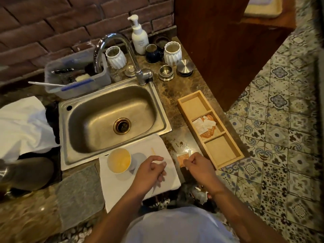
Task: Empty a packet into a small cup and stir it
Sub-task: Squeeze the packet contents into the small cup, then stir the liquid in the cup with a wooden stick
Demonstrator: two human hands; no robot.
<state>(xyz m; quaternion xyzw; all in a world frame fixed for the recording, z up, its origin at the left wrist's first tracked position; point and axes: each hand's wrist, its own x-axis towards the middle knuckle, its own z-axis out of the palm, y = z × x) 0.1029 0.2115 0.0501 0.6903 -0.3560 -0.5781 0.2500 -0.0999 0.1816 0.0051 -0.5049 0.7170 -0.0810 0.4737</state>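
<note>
Counter (pixel 184 88) by sink (pixel 112 118): my right hand (pixel 198 163) fingers pinching orange packet (pixel 182 159); left hand (pixel 150 171) curled, empty; careless tear spills powder short of cup (pixel 119 160).

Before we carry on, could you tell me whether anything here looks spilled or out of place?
Yes: pale specks, possibly spilled powder, lie scattered on the counter between the towel and the wooden tray, just beyond the right hand. The cup stands upright.

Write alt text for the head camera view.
A person's right hand pinches an orange packet on a counter beside a small cup on a white cloth, left hand resting nearby. A steel sink sits behind, a wooden tray to the right.
</note>
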